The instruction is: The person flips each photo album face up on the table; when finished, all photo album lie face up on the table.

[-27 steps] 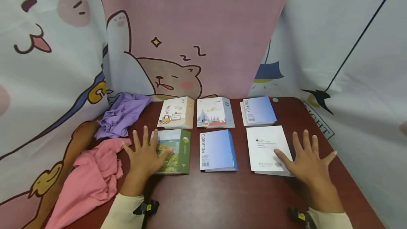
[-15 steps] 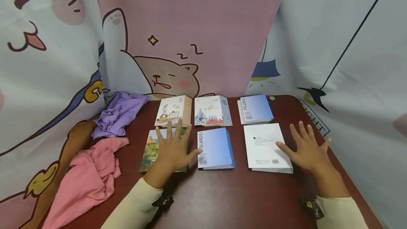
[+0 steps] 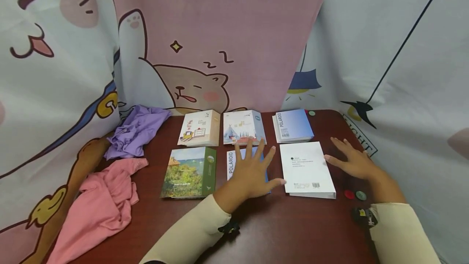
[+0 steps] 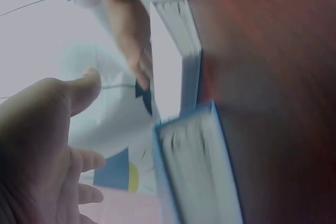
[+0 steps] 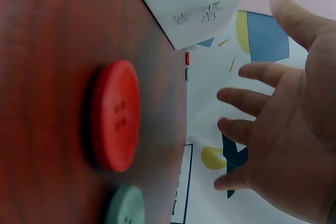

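My left hand [image 3: 250, 174], fingers spread, hovers over the blue POLAROID album [image 3: 230, 165] in the front row and hides most of it. The left wrist view shows a gap between that palm and the album. My right hand [image 3: 353, 162] is held with fingers extended just right of the white album [image 3: 305, 168], holding nothing. Near it on the table lie a red button [image 3: 349, 194] and a green button [image 3: 360, 195]; the right wrist view shows the red button [image 5: 116, 116] close up. Left of my left hand lies a green photo album [image 3: 188, 172] with a landscape cover.
Behind stand a cream album [image 3: 199, 128], a tent-picture album [image 3: 243, 127] and another blue POLAROID album [image 3: 294, 125]. A second green button [image 3: 312, 113] lies at the back edge. Purple cloth [image 3: 137, 131] and pink cloth [image 3: 106, 199] lie at left. Printed curtains surround the table.
My left hand has swept right, from over the green photo album to over the front blue album. My right hand has shifted slightly and turned, and the red and green buttons now show.
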Motion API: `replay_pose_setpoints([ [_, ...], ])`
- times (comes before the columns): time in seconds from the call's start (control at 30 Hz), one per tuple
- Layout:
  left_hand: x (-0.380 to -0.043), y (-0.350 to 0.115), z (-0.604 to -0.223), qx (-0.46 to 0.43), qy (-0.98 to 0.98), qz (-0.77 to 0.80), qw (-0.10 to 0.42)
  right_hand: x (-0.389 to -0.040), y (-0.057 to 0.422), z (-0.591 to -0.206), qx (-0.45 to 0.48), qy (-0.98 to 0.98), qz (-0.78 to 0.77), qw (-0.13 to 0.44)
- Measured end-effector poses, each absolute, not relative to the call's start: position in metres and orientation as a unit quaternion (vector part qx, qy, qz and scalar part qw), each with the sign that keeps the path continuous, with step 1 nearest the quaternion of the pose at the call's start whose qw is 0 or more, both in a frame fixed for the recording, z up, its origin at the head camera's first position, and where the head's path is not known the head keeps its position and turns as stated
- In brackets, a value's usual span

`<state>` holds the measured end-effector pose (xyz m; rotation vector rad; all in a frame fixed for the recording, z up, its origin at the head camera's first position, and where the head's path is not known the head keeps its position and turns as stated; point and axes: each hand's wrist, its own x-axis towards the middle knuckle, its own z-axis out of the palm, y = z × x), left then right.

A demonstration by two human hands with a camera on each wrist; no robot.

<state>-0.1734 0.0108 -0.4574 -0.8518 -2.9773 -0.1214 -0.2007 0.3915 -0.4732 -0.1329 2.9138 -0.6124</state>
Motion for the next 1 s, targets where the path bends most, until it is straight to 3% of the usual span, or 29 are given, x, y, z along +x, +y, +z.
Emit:
replay_pose_setpoints([
  [0.23, -0.166, 0.056, -0.466, -0.307, -0.952, -0.011, 0.014, -0.218, 0.395, -0.475, -0.067, 0.966, -0.217, 0.121],
  [0.63, -0.159, 0.107, -0.484, -0.302, -0.953, -0.030, -0.004, -0.230, 0.400, -0.475, -0.112, 0.946, -0.277, 0.124],
  [1.0, -0.153, 0.124, -0.493, -0.317, -0.948, -0.012, 0.029, -0.235, 0.394, -0.477, -0.116, 0.946, -0.275, 0.127],
])
